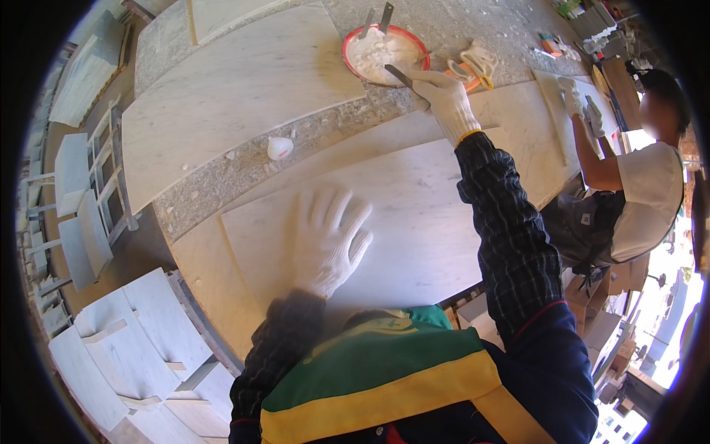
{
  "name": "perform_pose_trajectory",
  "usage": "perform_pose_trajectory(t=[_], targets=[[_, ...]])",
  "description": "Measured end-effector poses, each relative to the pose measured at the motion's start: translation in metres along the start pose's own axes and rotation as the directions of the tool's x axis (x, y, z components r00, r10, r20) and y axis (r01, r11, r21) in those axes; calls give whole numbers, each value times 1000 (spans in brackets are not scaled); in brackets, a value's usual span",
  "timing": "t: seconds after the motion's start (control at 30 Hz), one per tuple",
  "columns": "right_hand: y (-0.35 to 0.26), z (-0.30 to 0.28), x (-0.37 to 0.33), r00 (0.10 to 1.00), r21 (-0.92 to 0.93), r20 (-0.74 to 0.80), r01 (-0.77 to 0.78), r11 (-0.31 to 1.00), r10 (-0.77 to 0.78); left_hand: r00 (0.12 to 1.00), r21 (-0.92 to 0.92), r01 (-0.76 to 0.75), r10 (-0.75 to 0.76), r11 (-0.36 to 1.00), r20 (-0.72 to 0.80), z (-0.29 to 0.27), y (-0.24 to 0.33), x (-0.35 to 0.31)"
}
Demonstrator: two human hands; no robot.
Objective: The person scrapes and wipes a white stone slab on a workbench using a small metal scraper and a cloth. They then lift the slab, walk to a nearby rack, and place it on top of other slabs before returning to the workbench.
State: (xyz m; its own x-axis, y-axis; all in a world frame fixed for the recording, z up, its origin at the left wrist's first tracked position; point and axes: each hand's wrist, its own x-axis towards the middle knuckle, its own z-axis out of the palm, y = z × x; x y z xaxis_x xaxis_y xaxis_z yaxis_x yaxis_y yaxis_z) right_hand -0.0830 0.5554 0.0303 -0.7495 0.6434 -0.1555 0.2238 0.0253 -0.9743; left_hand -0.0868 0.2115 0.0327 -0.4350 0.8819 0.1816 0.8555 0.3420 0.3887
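My left hand (330, 240), in a white knit glove, lies on a pale grey-veined stone slab (421, 222) with its fingers spread, holding nothing. Stretched far to the front right, my gloved right hand (446, 103) grips a putty knife (398, 75). That knife's dark end reaches over the near rim of a red-rimmed bowl (345, 58). Inside the bowl is a white paste or powder (379, 55). Two more flat tools, a dark-handled one (386, 16) and a greyish one (367, 24), stick up from its far side. A small white rounded object (279, 148) sits beyond my left hand.
A large stone slab (237, 96) lies farther across the dusty table (214, 166). White gloves (481, 63) rest right of the bowl. A co-worker (643, 177) in gloves handles another slab (555, 118) at right. Stone pieces (133, 333) are stacked at lower left.
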Motion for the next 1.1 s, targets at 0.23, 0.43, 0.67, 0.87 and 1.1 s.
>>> perform_pose_trajectory(t=[0.23,0.43,0.67,0.87,1.1], targets=[[-8,1,-79,1000,139,-16,5,990,-3,971,-173,93,-128,981,-203,6,-19,-14],[-6,3,-191,974,16,85,-211,977,209,798,-156,326,-360,932,-483,-4,-77,13],[2,32,-260,931,15,49,-364,931,363,807,1,403,-355,915,-471,2,-118,43],[8,39,-265,937,1,8,-350,937,350,804,-111,358,-367,927,-468,4,-124,55],[10,46,-251,959,-64,-30,-284,957,282,839,2,337,-300,941,-453,-2,-119,58]])
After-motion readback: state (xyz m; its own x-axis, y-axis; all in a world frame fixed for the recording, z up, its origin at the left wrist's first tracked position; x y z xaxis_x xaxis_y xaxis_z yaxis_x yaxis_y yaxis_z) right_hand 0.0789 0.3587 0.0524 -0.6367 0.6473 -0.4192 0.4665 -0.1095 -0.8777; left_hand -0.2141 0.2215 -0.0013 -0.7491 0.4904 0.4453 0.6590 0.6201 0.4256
